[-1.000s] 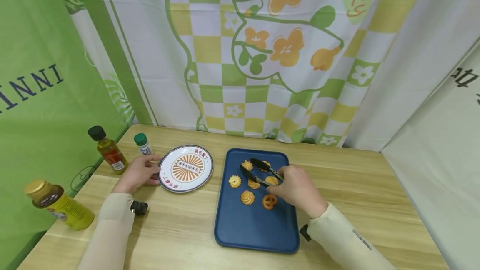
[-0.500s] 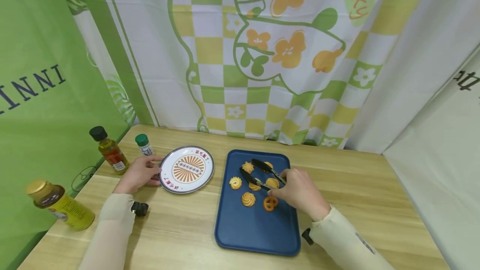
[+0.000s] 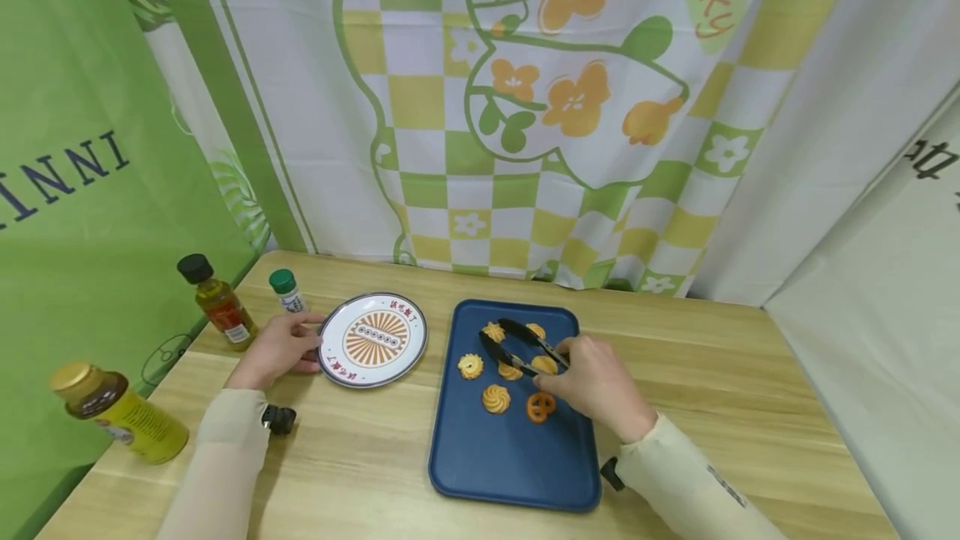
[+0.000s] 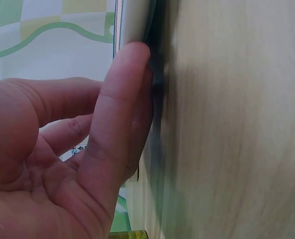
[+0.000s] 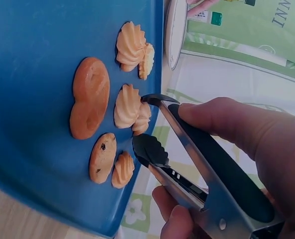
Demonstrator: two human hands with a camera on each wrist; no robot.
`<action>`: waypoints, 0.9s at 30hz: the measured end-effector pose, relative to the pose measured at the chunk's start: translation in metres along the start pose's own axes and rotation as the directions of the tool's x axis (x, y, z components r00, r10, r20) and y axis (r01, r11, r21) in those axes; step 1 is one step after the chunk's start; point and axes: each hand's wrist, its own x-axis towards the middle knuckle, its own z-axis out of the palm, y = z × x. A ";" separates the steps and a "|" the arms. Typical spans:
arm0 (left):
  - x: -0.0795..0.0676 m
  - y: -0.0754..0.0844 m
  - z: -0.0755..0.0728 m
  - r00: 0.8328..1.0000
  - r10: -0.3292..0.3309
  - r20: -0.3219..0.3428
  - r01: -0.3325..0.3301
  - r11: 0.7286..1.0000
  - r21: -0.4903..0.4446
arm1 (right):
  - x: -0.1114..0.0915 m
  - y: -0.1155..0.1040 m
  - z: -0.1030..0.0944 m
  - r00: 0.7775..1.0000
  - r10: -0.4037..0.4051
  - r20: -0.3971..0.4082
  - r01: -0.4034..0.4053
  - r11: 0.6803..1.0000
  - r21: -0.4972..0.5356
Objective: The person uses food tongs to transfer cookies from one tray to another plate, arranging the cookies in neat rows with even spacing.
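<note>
My left hand holds the left rim of a round white plate with an orange sunburst print. In the left wrist view, the fingers meet the edge of the plate. My right hand grips black-tipped metal tongs over a dark blue tray. The tongs' tips stand apart, close by a swirled cookie. On the tray also lie a pretzel, a swirl cookie, a ring-shaped cookie and several others, partly hidden by the tongs.
At the left of the wooden table stand a yellow bottle with a gold cap, an oil bottle with a black cap and a small green-capped shaker. A patterned curtain hangs along the back edge.
The tongs' tips have shifted very slightly over the cookies. The left hand and the plate stay where they were; the whole head view shifts a little.
</note>
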 end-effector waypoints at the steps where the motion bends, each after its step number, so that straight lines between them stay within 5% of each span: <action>1: 0.000 -0.001 -0.001 1.000 0.002 -0.001 -0.002 1.000 0.000 | 0.001 -0.001 0.001 1.000 -0.005 -0.001 0.005 1.000 0.005; 11: -0.002 -0.003 -0.002 1.000 0.009 -0.003 -0.009 1.000 0.003 | 0.011 -0.026 0.006 0.997 -0.076 -0.027 0.078 0.994 0.075; 19: 0.000 0.000 -0.001 1.000 0.013 0.002 -0.013 1.000 -0.014 | 0.024 -0.064 0.015 0.996 -0.084 0.026 0.080 0.987 0.139; 27: 0.001 -0.003 -0.004 1.000 0.021 0.007 -0.021 1.000 -0.006 | 0.045 -0.105 0.039 0.976 -0.206 0.074 0.193 0.968 0.161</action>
